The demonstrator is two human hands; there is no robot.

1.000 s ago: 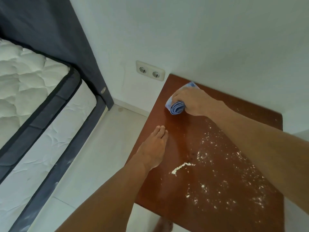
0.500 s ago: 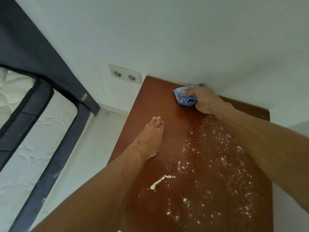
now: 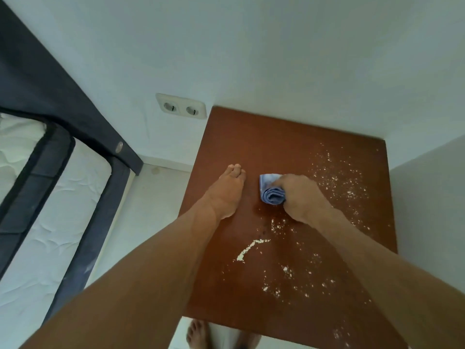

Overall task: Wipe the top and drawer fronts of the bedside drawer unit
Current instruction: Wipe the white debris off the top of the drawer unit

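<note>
The bedside drawer unit's reddish-brown wooden top (image 3: 271, 137) fills the middle of the view, in a wall corner. White powder and crumbs (image 3: 334, 177) are scattered over its right and near parts, with a short white streak (image 3: 249, 249) near the middle. My right hand (image 3: 302, 197) is closed around a bunched blue cloth (image 3: 270, 191) pressed on the top's centre. My left hand (image 3: 226, 192) lies flat on the top near its left edge, fingers together, holding nothing. The drawer fronts are hidden below the top.
A double wall socket (image 3: 181, 106) sits on the white wall left of the unit. A bed with a white quilted mattress (image 3: 52, 222) and dark frame (image 3: 83, 248) stands at the left. Pale floor (image 3: 141, 222) runs between them. A bare foot (image 3: 197, 333) shows below.
My right hand has dragged the blue cloth from the back edge of the top toward me to the centre, beside the left hand. The view has shifted left. The left hand stays put.
</note>
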